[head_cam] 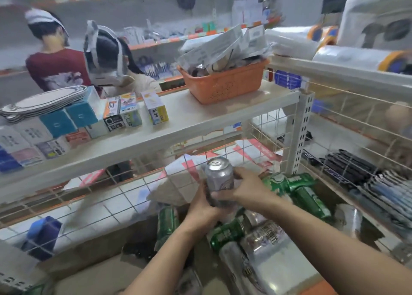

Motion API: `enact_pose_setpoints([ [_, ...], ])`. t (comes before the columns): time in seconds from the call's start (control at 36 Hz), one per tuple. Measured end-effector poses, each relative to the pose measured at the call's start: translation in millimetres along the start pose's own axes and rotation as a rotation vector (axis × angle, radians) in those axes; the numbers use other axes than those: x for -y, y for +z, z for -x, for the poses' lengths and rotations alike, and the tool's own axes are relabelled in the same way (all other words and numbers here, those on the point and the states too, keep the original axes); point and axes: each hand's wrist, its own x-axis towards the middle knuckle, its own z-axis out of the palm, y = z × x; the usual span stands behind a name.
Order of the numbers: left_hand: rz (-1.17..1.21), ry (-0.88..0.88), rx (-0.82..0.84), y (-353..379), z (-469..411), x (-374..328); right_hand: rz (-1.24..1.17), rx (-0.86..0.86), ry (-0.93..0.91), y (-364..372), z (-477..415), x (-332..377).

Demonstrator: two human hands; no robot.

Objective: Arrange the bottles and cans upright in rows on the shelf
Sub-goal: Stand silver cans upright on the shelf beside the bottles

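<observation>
A silver can (219,178) stands upright above the lower shelf, held between both hands. My left hand (204,207) grips its lower left side and my right hand (247,188) wraps its right side. Below and to the right, green cans (312,200) and silver cans (264,239) lie tipped in a jumble on the lower shelf (289,281). One green can (167,224) stands left of my left wrist. The bottom of the held can is hidden by my fingers.
A white upper shelf (200,116) overhangs, carrying small boxes (155,109) and an orange basket (225,82). Wire mesh (124,183) backs the lower shelf; a white post (298,134) stands at the right. Dark packets (356,169) lie right. Two people stand beyond at left.
</observation>
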Motion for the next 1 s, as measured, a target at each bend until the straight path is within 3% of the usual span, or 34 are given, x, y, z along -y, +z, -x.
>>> enact_pose_setpoints([
  [0.22, 0.123, -0.11, -0.137, -8.5, 11.5, 18.6, 0.008, 0.154, 0.234, -13.7, 9.2, -21.2],
  [0.33, 0.124, -0.151, -0.212, -19.5, 5.7, 23.8, 0.168, 0.387, 0.428, -11.1, 17.6, -38.0],
  [0.42, 0.089, -0.157, -0.204, -23.7, 5.5, 27.5, 0.29, 0.508, 0.461, 3.6, 22.7, -51.3],
  [0.69, 0.054, -0.135, -0.18, -22.2, 22.7, 39.6, 0.312, 0.279, 0.317, 31.7, 35.7, -50.9],
  [0.92, 0.117, -0.034, -0.073, -43.1, 56.0, 34.7, 0.211, 0.161, 0.328, 47.9, 68.8, -43.3],
  [1.0, 0.176, -0.033, -0.043, -52.9, 72.5, 34.5, 0.361, 0.043, 0.341, 60.2, 84.3, -50.5],
])
